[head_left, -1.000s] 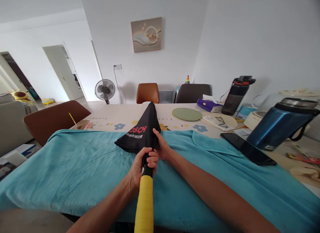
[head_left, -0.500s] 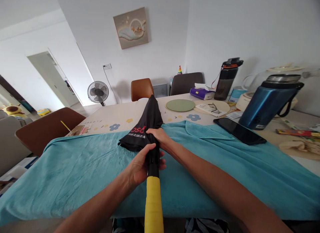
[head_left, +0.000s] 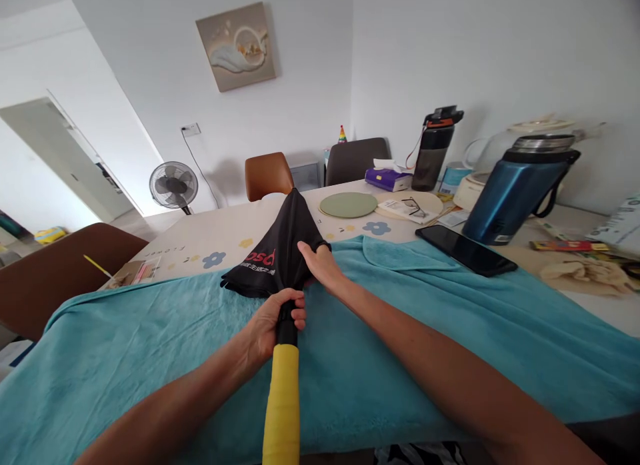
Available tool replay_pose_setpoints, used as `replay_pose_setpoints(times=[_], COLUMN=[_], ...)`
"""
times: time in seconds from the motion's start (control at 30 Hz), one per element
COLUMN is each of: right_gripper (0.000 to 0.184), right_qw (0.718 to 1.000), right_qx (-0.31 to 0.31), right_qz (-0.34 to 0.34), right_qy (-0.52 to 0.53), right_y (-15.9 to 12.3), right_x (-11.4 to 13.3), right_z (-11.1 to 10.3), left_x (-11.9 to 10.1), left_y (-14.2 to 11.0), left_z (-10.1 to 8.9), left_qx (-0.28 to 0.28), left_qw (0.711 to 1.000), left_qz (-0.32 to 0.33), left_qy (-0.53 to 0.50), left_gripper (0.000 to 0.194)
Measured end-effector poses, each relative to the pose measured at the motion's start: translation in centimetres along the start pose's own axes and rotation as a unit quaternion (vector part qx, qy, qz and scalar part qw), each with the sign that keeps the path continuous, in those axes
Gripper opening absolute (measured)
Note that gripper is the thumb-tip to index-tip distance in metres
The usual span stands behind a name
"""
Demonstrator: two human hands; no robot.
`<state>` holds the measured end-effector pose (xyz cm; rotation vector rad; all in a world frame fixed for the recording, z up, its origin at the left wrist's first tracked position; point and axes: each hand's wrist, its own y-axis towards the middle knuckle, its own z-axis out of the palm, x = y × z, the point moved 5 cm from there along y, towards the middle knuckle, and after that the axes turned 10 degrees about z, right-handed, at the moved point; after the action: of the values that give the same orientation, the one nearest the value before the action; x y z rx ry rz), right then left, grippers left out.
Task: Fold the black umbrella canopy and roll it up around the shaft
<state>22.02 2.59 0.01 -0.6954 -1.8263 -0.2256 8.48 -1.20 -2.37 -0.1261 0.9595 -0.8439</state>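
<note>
Gripping the umbrella [head_left: 287, 333] by its black shaft with the left hand [head_left: 274, 318], just beyond the yellow handle [head_left: 282, 405]! Clasping the folded canopy [head_left: 280, 242] on its right flank with the right hand [head_left: 320, 264], a touch farther forward, with thumb on top and fingers mostly hidden. Pointing tip-first away from both hands, above turquoise blanket [head_left: 155, 338] and worktop [head_left: 220, 232]. Now across to the right of the hands, to a dark phone [head_left: 465, 250] lying beside a blue bottle [head_left: 503, 198].
</note>
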Motion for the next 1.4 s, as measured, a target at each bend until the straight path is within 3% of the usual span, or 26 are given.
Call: replay_pose_setpoints(times=[0.2, 0.4, 0.57, 0.67, 0.8, 0.93, 1.03, 1.2, 1.4], right_gripper=[0.033, 0.026, 0.031, 0.036, 0.037, 0.039, 0.039, 0.046, 0.041], right_qw=[0.986, 0.954, 0.942, 0.937, 0.940, 0.960, 0.958, 0.932, 0.916], right_qx=[-0.144, -0.168, -0.266, -0.283, -0.224, -0.056, 0.046, 0.031, 0.000], right_qz=[-0.081, -0.213, -0.185, -0.194, -0.209, -0.145, -0.098, -0.103, -0.128], right_qy=[0.032, 0.131, 0.082, 0.065, 0.154, 0.235, 0.267, 0.346, 0.379], right_y=[-0.6, -0.5, 0.3, 0.1, 0.0, 0.7, 1.4, 2.0, 1.6], right_x=[1.8, 2.9, 2.4, 2.7, 3.2, 3.3, 3.2, 2.6, 2.7], right_z=[-2.7, -3.9, -5.3, -5.8, -5.9, -5.5, -5.5, -6.1, -6.1], left_x=[-0.8, -0.9, -0.6, -0.7, -0.7, -0.5, -0.4, -0.4, -0.7], left_y=[1.9, 2.4, 2.4, 2.3, 2.2, 2.3, 2.4, 2.5, 2.1], left_z=[-1.5, -2.3, -2.7, -2.6, -2.7, -2.9, -2.9, -3.0, -2.6], left_qx=[0.015, 0.037, 0.032, 0.018, -0.017, -0.005, 0.024, 0.018, 0.016], left_qw=[1.000, 0.999, 0.998, 0.999, 0.999, 0.999, 0.999, 0.999, 1.000], left_qz=[0.026, 0.020, -0.037, -0.039, -0.036, -0.041, -0.043, -0.036, -0.024], left_qy=[0.010, -0.014, 0.039, 0.029, 0.028, 0.018, -0.011, -0.030, -0.012], left_gripper=[0.017, 0.018, 0.019, 0.014, 0.009, 0.012, 0.014, 0.017, 0.016])
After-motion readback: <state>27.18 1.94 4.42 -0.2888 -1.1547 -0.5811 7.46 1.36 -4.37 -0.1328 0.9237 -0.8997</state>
